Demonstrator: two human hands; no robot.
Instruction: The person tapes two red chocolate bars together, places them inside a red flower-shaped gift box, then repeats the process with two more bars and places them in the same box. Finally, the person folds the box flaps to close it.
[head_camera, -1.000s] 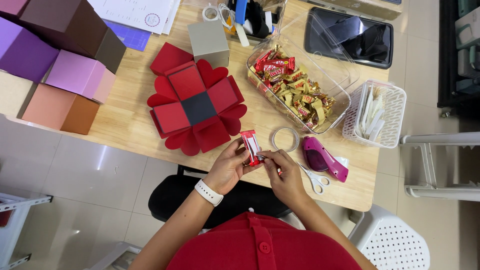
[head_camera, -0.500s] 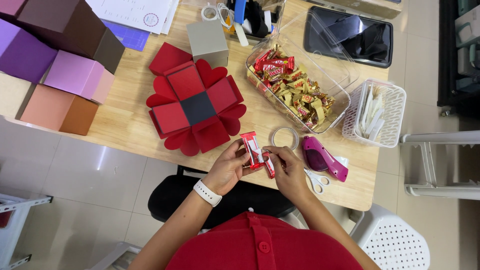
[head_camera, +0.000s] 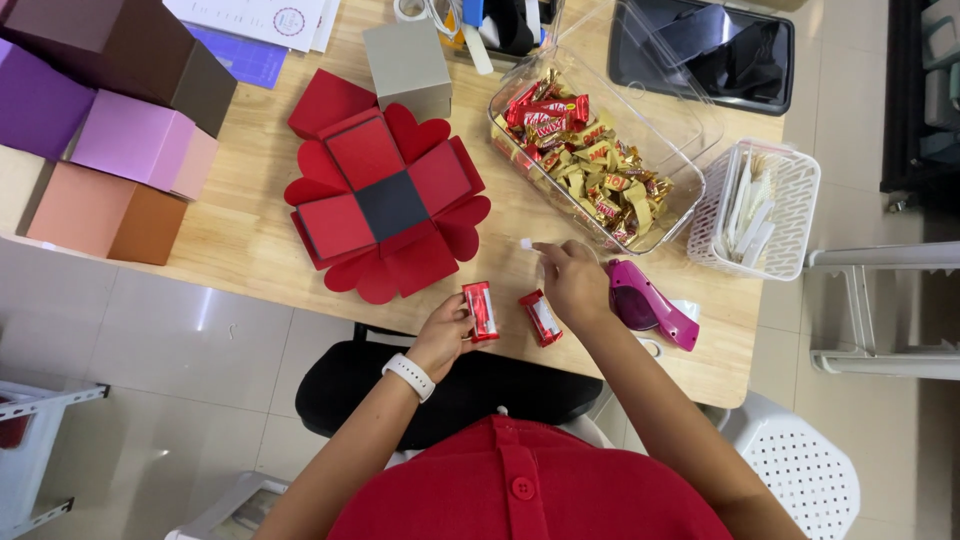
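My left hand, with a white wristband, holds a small red candy bar just above the table's near edge. A second red candy bar lies on the wooden table between my hands. My right hand is a little farther in, and its fingertips pinch a small white piece that looks like tape. An unfolded red paper box with heart-shaped flaps and a dark centre lies flat just beyond my hands.
A clear tub of wrapped candies stands behind my right hand, with a white basket to its right and a pink tape dispenser beside my right hand. Purple, pink, brown and orange boxes fill the left. A grey box and a black tablet are at the back.
Both hands were together on the red candy bars near the table edge. Now one bar lies on the table, and my right hand has moved up and pinches a small white piece.
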